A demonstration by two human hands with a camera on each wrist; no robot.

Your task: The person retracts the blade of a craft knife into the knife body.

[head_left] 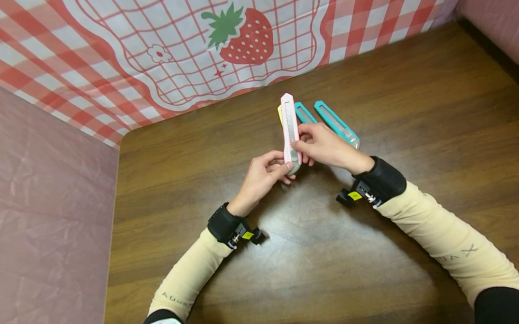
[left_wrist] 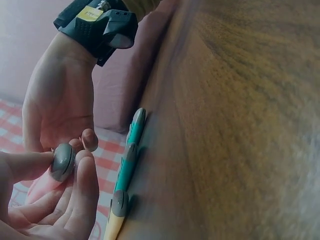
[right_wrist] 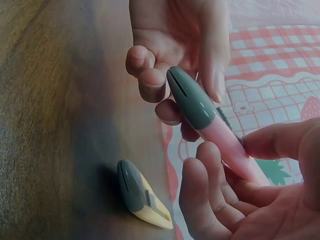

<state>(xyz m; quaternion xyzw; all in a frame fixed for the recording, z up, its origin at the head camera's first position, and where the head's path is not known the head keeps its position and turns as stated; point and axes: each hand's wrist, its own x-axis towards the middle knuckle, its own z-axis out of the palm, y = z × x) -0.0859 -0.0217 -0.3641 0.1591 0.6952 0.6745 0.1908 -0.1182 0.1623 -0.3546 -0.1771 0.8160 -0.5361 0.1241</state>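
Note:
Both hands hold a pink box cutter [head_left: 289,117] above the table, its pointed end towards the back wall. My left hand [head_left: 262,179] pinches the grey butt end [left_wrist: 63,162] between thumb and fingers. Farther up the body, my right hand [head_left: 328,147] grips it, thumb on the slider side and fingers beneath, as the right wrist view shows on the pink body [right_wrist: 227,145]. A yellow box cutter [right_wrist: 150,210] lies on the table, mostly hidden behind the pink one in the head view. Beside it lies a teal box cutter [head_left: 305,112], partly covered by my right hand.
Another teal box cutter [head_left: 333,122] lies to the right, its grey end close by my right wrist. The brown wooden table [head_left: 299,266] meets a checked cloth [head_left: 353,22] with a strawberry print at the back. Pink cloth [head_left: 44,215] hangs on the left.

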